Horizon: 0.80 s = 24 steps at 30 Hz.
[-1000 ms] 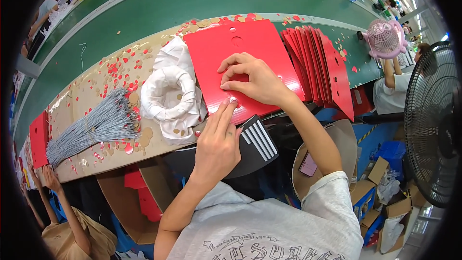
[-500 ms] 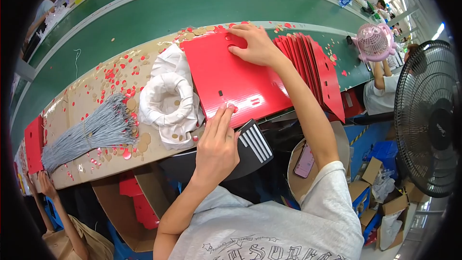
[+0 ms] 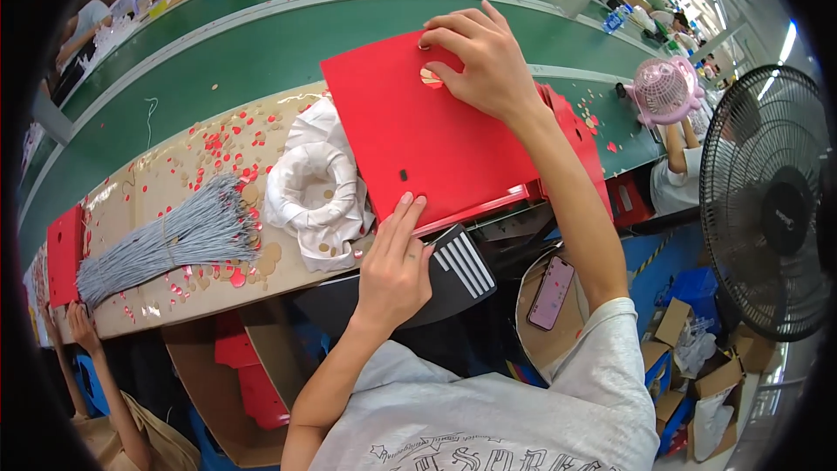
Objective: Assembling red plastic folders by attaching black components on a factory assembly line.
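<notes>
A glossy red corrugated sheet (image 3: 462, 135) with small punched holes slants over the bench, its far edge raised. At that edge, the bent fingers and thumb of my right hand (image 3: 488, 61) close on the sheet beside two of its holes. Red and tan bits show through the hole by the thumb. My left hand (image 3: 392, 275) lies against the near edge, fingers stretched out on the red surface, below a small dark slot. Under my right forearm, more folded red sheets (image 3: 575, 135) stand in a partly hidden stack.
Left of the sheet lie a white cloth ring (image 3: 314, 187), a bundle of grey cords (image 3: 174, 235) and scattered red and tan discs. A black fan (image 3: 767, 201) and a small pink fan (image 3: 664, 87) stand right. A phone (image 3: 551, 294) rests in a carton. Another person's hands (image 3: 83, 327) show far left.
My right hand has risen, lifting the sheet's far edge off the bench. My left hand stays at the near edge, and the red disc by its fingertips no longer shows.
</notes>
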Each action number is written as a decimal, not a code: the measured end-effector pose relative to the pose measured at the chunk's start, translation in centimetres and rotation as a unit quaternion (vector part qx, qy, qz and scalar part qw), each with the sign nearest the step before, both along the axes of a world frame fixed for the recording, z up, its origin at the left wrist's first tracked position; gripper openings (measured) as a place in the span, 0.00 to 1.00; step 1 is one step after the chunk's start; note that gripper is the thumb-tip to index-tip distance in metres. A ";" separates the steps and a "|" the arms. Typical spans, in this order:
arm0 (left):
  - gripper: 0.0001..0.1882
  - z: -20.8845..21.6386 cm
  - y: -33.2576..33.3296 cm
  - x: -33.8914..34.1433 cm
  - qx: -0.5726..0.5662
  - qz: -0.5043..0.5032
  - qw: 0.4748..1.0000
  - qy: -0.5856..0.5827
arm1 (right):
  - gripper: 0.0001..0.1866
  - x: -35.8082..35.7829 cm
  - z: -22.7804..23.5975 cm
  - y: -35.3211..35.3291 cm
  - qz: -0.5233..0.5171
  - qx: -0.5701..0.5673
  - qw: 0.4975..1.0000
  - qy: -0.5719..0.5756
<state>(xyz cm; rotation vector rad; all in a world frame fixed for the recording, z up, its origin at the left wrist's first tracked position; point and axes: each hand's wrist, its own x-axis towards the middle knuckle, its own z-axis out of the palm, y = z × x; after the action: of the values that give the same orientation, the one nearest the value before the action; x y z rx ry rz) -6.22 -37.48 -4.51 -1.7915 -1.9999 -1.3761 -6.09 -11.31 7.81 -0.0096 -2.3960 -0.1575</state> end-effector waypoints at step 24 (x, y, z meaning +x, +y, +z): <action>0.08 3.2 -1.4 1.5 0.077 0.027 0.991 -0.101 | 0.18 23.5 -7.1 18.1 -0.265 -0.426 0.849 -0.165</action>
<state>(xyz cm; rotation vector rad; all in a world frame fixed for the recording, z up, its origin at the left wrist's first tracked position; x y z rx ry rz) -4.71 -38.89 -1.32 -1.5766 -1.9563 -1.7043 17.38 6.84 0.75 -1.1419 -2.5323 0.7184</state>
